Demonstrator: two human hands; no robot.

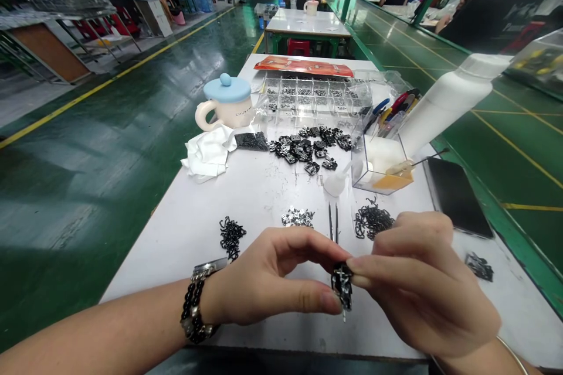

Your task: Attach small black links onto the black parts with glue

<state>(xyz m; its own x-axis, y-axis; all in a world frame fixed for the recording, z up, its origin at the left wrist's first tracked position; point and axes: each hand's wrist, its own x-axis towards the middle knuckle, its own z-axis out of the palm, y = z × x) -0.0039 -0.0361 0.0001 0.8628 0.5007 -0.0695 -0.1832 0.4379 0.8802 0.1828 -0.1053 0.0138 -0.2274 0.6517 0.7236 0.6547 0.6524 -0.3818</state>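
My left hand (272, 275) and my right hand (422, 284) meet above the white table (176, 263), pinching a small black-and-silver beaded piece (342, 286) between their fingertips. Behind the hands stand slim tweezers (333, 222), tips down. Tangled black chain lies in two heaps, one (231, 237) ahead of my left hand and one (373, 220) just beyond my right hand. Between them is a small heap of silver pieces (298, 218). Farther on sits a pile of black charms (305, 149).
A clear compartment box (314, 96), a blue-lidded mug (229, 102), a white cloth (206, 155) and a clear holder with pliers (378, 158) stand on the table. To the right lie a phone (457, 196) and a white bottle (444, 102). The table's near edge runs below my hands.
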